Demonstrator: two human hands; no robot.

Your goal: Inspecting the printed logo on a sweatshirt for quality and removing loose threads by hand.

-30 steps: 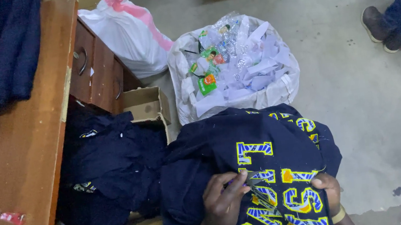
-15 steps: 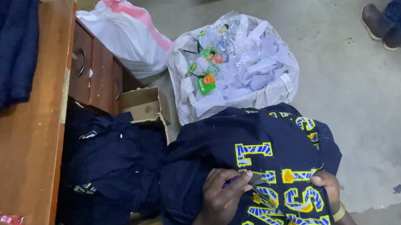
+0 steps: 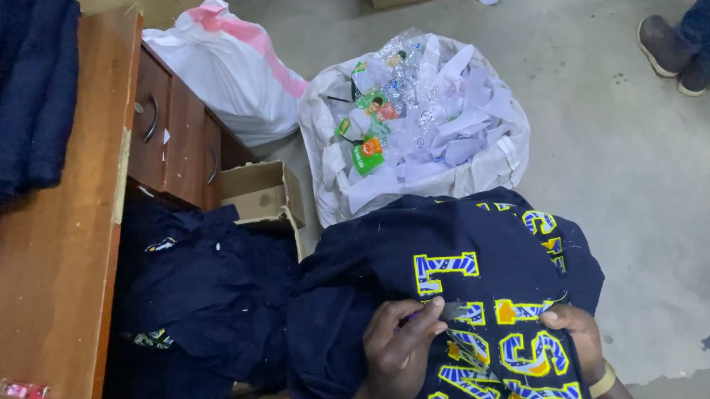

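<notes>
Left hand (image 3: 403, 350): my fingers pinch a small metal tool (image 3: 455, 310).
Right hand (image 3: 577, 336): fingers press the navy lettered garment (image 3: 433, 257) flat.

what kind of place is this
Probably a garment workshop or finishing room. The left hand and right hand work on a navy garment with yellow appliqué letters. More navy garments fill a cardboard box beside a wooden desk, and a white sack holds paper scraps on a concrete floor.
</notes>
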